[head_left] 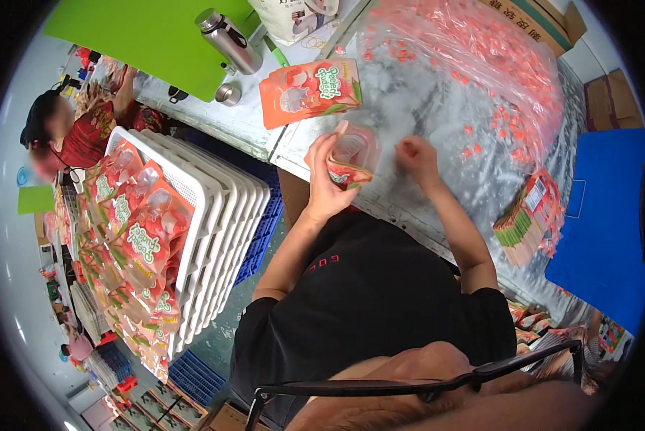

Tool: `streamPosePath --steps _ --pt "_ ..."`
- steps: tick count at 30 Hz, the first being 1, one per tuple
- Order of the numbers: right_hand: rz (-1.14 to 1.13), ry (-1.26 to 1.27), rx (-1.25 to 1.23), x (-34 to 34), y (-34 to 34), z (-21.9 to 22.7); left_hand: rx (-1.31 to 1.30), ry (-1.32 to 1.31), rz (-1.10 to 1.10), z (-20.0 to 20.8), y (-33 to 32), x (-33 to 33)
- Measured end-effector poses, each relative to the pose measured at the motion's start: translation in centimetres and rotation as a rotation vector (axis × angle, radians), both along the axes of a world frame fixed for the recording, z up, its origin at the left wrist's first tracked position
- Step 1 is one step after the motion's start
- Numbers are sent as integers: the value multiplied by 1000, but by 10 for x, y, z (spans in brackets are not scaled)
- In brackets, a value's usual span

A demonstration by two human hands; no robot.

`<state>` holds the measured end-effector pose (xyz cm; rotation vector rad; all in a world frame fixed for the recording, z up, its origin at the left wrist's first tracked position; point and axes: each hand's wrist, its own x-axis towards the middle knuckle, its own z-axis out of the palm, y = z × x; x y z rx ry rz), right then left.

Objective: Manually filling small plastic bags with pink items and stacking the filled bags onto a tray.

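My left hand is wrapped round a red candy pouch at the near edge of the metal-topped table. Beside its fingers shows a clear plastic piece; whether it is part of the pouch or a separate tub I cannot tell. To the right, my right hand is closed just above the tabletop, its fingers curled in; what they hold, if anything, is hidden. Flat pouches in the same red print lie beyond my left hand. Small red-wrapped candies are scattered to the right of my right hand.
A big clear bag of red candies covers the far right. A stack of pouches lies at the right, beside a blue board. Filled pouches top stacked white trays at left. A steel flask stands far off; a co-worker sits beyond.
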<state>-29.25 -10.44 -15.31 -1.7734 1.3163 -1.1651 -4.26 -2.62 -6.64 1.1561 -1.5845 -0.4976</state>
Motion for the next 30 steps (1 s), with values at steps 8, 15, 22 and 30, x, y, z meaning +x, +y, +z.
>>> streamPosePath --steps 8,15,22,30 --pt "99 -1167 301 38 -6 138 -25 -129 -57 -12 -12 -19" --pt "157 -953 64 64 1 151 -19 -109 -20 -7 -20 -32" --pt "258 -372 -175 52 11 211 -115 65 159 -13 -24 -45" --pt "554 293 -383 17 17 171 -8 142 -8 -32 -15 -17"
